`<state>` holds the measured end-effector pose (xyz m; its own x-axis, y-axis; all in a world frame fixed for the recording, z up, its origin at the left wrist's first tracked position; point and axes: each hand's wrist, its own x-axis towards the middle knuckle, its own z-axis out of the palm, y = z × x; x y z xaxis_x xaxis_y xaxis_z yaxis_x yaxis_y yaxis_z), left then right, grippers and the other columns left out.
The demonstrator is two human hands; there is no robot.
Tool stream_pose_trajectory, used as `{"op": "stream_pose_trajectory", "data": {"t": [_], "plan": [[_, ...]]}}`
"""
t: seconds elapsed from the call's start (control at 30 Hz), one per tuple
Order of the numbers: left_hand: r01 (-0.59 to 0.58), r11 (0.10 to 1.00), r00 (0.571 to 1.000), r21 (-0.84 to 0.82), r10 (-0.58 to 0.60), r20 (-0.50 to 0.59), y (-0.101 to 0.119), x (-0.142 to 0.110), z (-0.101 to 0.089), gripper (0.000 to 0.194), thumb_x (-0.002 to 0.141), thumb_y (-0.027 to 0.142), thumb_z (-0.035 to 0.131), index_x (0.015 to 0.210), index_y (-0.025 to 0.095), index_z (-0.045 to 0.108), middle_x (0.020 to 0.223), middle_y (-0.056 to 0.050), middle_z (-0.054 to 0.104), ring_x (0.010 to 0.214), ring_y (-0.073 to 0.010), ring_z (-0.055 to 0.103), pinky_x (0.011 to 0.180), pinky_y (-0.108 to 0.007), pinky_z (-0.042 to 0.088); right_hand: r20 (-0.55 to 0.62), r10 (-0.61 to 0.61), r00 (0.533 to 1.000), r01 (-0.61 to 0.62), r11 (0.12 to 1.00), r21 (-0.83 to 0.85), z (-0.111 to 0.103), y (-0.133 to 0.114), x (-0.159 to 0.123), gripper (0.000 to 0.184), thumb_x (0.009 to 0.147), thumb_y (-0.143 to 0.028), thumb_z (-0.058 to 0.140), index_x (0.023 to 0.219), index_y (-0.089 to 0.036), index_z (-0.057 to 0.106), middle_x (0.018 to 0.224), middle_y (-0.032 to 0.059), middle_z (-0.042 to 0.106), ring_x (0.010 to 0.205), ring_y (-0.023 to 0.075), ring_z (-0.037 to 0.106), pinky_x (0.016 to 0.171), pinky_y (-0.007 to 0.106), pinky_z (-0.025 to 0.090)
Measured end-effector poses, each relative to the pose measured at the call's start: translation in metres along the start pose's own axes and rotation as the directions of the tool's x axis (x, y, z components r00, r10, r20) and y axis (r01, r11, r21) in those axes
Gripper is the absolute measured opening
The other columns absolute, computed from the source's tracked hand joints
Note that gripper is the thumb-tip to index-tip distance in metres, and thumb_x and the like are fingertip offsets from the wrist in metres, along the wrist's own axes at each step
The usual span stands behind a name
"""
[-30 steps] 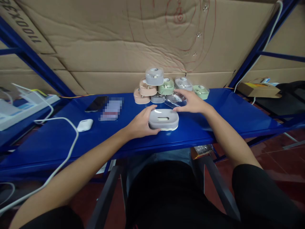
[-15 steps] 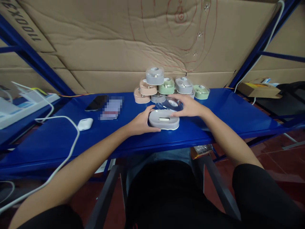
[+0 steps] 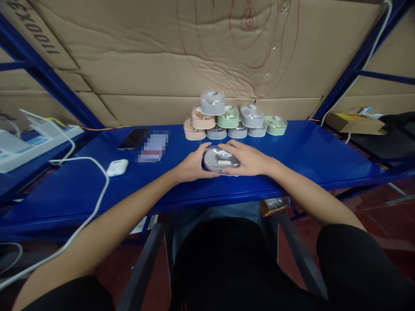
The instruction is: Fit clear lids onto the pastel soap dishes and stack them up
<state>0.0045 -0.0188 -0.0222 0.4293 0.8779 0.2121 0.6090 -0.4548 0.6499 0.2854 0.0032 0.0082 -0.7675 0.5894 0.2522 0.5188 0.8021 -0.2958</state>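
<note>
Grey box (image 3: 212, 168) flat on table (image 3: 275, 181), long axis left-right, clear lid (image 3: 211, 155) upward.

Dim even light, faint lid glare, soft blur, stretched edges

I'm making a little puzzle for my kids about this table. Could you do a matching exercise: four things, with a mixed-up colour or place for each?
Things
1. Leftmost phone
2. Rightmost container
3. Small earbud case
4. Nearest container

Colours and places
A. White
B. Between the left hand and right hand
C. Black
D. Green

Pairs: 1-C, 2-D, 3-A, 4-B
</note>
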Motion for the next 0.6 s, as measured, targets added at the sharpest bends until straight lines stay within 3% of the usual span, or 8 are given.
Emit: {"op": "stream_pose_trajectory", "data": {"t": [0.2,0.6], "plan": [[-0.043,0.998,0.999,0.037,0.043,0.008,0.005,0.000,-0.001,0.106,0.072,0.059,0.095,0.160,0.022,0.049,0.163,-0.020,0.064,0.148,-0.0441,0.065,0.124,-0.059,0.053,-0.017,0.050,0.999,-0.051,0.999,-0.017,0.003,-0.005,-0.010,0.094,0.097,-0.079,0.069,0.175,-0.029,0.048,0.161,0.0180,0.059,0.141,0.0442,0.065,0.120,0.062,0.057],[-0.023,0.998,1.000,0.059,0.022,0.011,0.007,0.000,-0.002,0.104,0.073,0.060,0.095,0.158,0.022,0.051,0.161,-0.019,0.064,0.147,-0.0439,0.066,0.123,-0.057,0.053,-0.098,0.047,0.994,-0.045,0.999,0.030,0.013,-0.001,-0.011,0.093,0.095,-0.077,0.071,0.171,-0.025,0.054,0.156,0.0197,0.062,0.138,0.0431,0.068,0.118,0.062,0.058]]}}
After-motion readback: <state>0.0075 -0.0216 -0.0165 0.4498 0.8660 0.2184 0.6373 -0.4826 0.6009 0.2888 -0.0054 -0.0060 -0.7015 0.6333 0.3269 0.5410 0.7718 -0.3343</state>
